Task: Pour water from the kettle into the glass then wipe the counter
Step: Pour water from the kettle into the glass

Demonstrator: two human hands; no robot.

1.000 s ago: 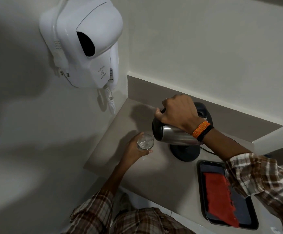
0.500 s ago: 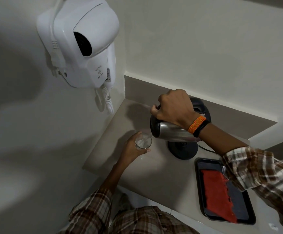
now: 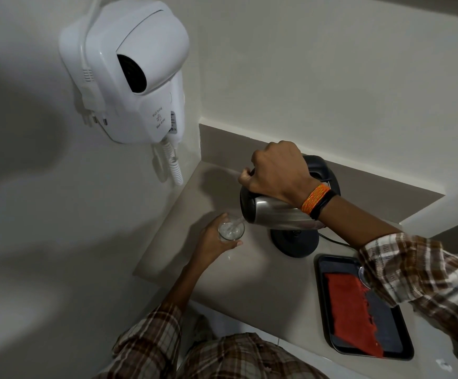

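Right hand (image 3: 278, 175) clenched around handle of steel kettle (image 3: 279, 212), tipped spout-down toward left. Left hand (image 3: 211, 237) wrapped round small glass (image 3: 231, 229) just under spout, above counter (image 3: 236, 272). Likely risks: overfilling so narrow a rim, stream splashing onto fingers. Red cloth (image 3: 350, 310) waiting in tray (image 3: 321, 299), right of both grips.

- A white hair dryer (image 3: 129, 75) hangs on the wall, above and to the left of both hands, with its coiled cord (image 3: 174, 165) drooping below.
- A black tray (image 3: 391, 343) sits below the right forearm, near the right edge.
- A red cloth (image 3: 350, 310) lies flat in the tray.
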